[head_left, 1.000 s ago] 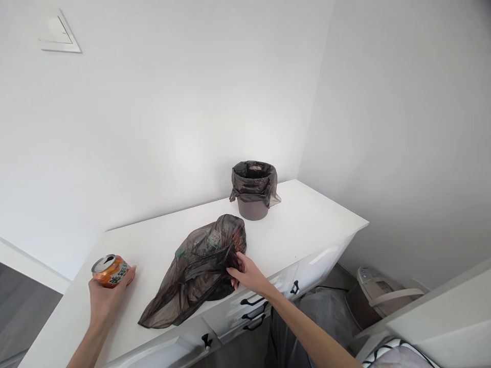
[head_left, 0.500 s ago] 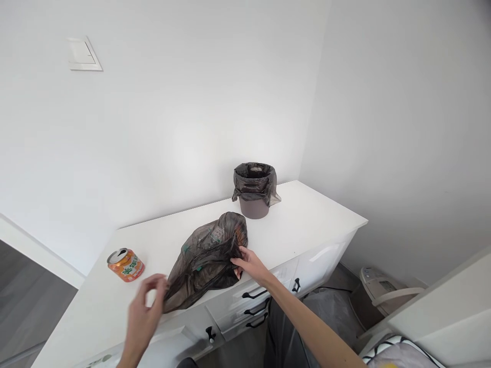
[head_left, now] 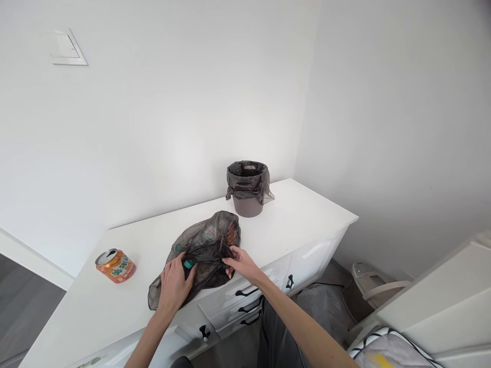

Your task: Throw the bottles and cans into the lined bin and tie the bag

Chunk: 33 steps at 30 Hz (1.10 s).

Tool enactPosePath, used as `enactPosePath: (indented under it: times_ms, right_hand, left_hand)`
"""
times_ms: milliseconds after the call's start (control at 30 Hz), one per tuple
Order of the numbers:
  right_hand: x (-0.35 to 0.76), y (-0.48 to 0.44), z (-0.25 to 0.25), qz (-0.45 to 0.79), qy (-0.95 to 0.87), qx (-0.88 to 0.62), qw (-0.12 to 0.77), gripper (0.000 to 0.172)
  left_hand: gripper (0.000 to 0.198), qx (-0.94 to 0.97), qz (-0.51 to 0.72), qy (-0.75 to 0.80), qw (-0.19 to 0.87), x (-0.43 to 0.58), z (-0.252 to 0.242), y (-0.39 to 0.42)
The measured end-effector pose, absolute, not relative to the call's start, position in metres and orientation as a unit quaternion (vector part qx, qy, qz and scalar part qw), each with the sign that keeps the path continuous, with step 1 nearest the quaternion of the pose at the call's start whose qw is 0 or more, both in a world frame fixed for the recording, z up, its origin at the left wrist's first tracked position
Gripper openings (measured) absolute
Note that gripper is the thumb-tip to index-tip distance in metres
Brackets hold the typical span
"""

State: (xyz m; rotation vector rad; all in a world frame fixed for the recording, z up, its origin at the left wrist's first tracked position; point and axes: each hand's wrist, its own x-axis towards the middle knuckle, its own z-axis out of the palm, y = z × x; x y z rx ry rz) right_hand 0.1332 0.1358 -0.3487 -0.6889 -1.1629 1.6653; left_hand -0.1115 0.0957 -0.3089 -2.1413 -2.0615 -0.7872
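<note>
A dark, see-through plastic bag [head_left: 207, 240] with items inside lies on the white cabinet top [head_left: 299, 214]. My left hand [head_left: 173, 285] rests on the bag's near left part, fingers closed on the plastic. My right hand [head_left: 238, 263] pinches the bag's gathered folds at its near right side. An orange drink can [head_left: 115, 265] lies on its side at the left of the cabinet top, apart from both hands.
A small grey bin [head_left: 247, 188] lined with a dark bag stands at the back of the cabinet top near the wall corner. Drawers with black handles [head_left: 248, 306] run below the front edge. A white appliance [head_left: 374, 283] sits on the floor at the right.
My left hand let go of the orange can, which now lies on the cabinet top, then moved right and took hold of the bag. My right hand stayed on the bag.
</note>
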Motion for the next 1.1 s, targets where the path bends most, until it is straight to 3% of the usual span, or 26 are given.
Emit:
enactPosePath:
  times_ms: [267, 767, 1100]
  right_hand:
    - [0.136, 0.129, -0.333, 0.687, -0.477, -0.277, 0.473, 0.047]
    - [0.134, 0.137, -0.356, 0.681, -0.478, -0.265, 0.488, 0.043]
    - [0.133, 0.134, -0.348, 0.680, -0.469, -0.262, 0.499, 0.039]
  left_hand:
    - [0.043, -0.743, -0.209, -0.629, 0.092, -0.144, -0.312, 0.092]
    - [0.050, -0.665, -0.338, -0.666, 0.001, -0.159, -0.280, 0.032]
    - [0.053, -0.631, -0.419, -0.647, 0.087, -0.161, -0.278, 0.024]
